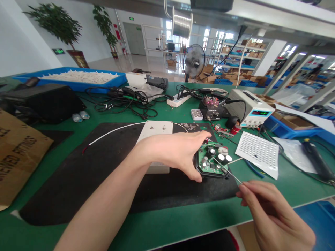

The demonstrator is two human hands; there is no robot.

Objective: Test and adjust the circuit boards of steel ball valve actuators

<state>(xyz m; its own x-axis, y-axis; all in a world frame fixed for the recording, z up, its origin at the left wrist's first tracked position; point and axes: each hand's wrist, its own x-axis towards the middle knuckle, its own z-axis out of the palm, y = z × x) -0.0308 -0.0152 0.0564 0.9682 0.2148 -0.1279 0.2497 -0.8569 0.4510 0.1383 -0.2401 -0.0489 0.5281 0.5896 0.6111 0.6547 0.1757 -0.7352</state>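
A green circuit board point(213, 158) in a black housing lies on the black mat point(91, 164). My left hand point(180, 151) grips the housing's left edge, thumb in front and fingers curled over the far side. My right hand point(272, 212), lower right, pinches the end of a thin white wire point(225, 169) that runs up-left across the board. A white box point(154, 130) sits just behind my left wrist.
A white perforated tray point(258, 153) lies right of the board. Behind it stand a soldering station point(211, 111), a power supply point(251, 108) and a power strip point(179, 100) with tangled cables. A blue tray point(78, 77) of white parts, a black case point(43, 103) and a cardboard box point(15, 153) fill the left.
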